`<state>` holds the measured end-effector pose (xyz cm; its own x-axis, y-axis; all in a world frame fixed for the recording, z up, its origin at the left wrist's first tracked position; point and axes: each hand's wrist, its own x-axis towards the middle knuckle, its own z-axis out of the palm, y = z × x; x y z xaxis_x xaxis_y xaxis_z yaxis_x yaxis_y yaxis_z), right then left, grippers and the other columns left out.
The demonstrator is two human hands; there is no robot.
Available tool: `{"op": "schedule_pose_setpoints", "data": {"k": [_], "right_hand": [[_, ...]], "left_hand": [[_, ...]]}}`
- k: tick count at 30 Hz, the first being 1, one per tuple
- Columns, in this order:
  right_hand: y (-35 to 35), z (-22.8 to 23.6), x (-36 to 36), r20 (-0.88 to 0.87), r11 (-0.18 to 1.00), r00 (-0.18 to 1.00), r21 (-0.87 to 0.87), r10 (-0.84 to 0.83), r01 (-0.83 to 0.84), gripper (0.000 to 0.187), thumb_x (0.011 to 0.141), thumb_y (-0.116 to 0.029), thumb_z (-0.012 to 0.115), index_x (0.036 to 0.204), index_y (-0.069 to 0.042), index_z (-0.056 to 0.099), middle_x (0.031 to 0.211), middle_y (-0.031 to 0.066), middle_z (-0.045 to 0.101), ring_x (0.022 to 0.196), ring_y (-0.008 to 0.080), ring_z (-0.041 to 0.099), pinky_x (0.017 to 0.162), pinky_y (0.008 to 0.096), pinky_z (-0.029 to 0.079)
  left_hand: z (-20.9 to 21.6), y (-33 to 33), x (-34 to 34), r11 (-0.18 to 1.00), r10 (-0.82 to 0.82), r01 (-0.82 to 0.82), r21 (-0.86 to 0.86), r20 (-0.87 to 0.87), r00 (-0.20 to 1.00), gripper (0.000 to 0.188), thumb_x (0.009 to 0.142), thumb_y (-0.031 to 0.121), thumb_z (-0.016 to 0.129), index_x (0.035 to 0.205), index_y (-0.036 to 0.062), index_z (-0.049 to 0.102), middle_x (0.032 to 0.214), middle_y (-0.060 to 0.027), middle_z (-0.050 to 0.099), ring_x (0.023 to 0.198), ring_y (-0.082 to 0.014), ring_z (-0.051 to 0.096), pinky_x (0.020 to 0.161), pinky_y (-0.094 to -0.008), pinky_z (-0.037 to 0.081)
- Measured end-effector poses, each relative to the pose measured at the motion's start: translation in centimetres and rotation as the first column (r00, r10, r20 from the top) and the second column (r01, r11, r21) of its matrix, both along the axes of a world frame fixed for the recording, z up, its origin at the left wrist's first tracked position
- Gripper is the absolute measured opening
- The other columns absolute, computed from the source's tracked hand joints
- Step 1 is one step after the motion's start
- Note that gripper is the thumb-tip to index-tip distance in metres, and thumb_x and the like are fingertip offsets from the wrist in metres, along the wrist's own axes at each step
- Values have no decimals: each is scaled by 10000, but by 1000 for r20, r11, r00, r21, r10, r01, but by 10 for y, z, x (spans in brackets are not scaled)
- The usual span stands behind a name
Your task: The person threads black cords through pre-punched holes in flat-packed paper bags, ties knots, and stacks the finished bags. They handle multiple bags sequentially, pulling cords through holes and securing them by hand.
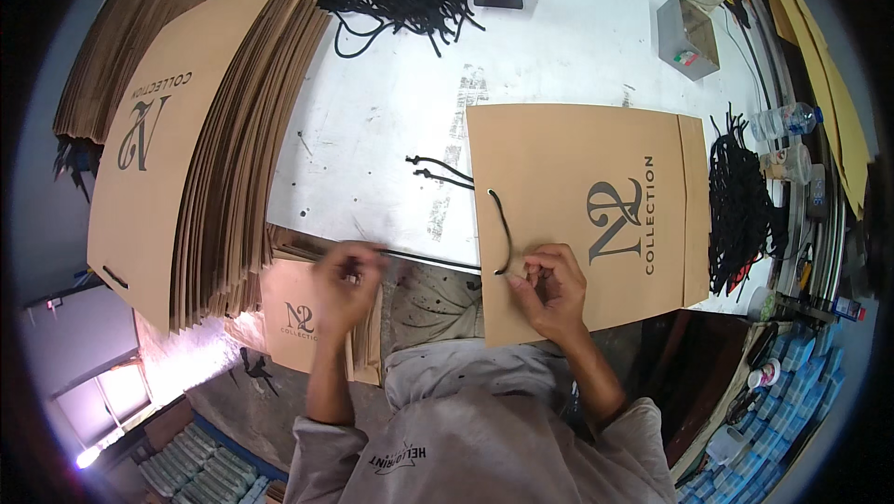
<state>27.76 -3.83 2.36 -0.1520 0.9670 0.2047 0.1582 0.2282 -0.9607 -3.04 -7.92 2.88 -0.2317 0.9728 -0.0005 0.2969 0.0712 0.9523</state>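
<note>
While a black cord (507, 227) spans both holes of the flat brown paper bag (563, 192) overhanging the white tabletop's (372, 122) near edge, knotting the black strand (433, 261) by the left hand (346, 285) seems outstanding. Left fingers blurred, cannot tell hold; right hand (556, 290) narrowly curled, likewise. Two far cord ends (449, 165) look knotted.

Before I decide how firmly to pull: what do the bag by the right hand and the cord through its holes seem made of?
Bag: likely stiff kraft paper, matte, given its plain brown face and straight crease.
Cord: probably soft textile, dull black, since it curves loosely; the fibre can't be told.
</note>
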Motion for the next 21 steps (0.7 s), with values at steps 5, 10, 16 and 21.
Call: {"op": "schedule_pose_setpoints", "data": {"k": [5, 10, 16, 21], "right_hand": [[0, 39, -45, 86, 994, 995, 98, 40, -49, 266, 852, 10, 775, 1085, 15, 649, 1070, 147, 649, 786, 182, 638, 683, 295, 522], [-9, 49, -68, -20, 979, 984, 105, 177, -174, 153, 892, 41, 713, 1039, 21, 675, 958, 133, 711, 808, 212, 682, 696, 299, 529], [-13, 55, -67, -150, 981, 970, -13, 191, -196, 124, 899, 50, 707, 1018, 20, 690, 910, 121, 712, 762, 178, 665, 664, 285, 519], [-18, 50, -67, -127, 990, 985, -70, 114, -124, 147, 881, 63, 728, 1020, 35, 690, 950, 140, 722, 825, 197, 687, 738, 302, 545]], "left_hand": [[34, -7, 17, 1000, 3, -6, 17, 177, 984, 93, 908, -92, 628, 951, -10, 617, 976, -129, 726, 925, -171, 731, 757, -263, 584], [53, -6, 70, 995, -99, 103, 17, 473, 875, 114, 947, -71, 629, 1047, -19, 644, 990, -107, 699, 912, -135, 697, 753, -247, 578], [44, -9, 80, 991, -106, 131, 0, 586, 803, 145, 993, -46, 597, 1119, -30, 666, 1039, -102, 686, 894, -98, 673, 734, -236, 569], [34, -9, 80, 998, 66, -69, -3, 333, 941, 160, 997, 36, 646, 1143, -21, 676, 953, -73, 673, 802, -85, 640, 706, -227, 544]]}}
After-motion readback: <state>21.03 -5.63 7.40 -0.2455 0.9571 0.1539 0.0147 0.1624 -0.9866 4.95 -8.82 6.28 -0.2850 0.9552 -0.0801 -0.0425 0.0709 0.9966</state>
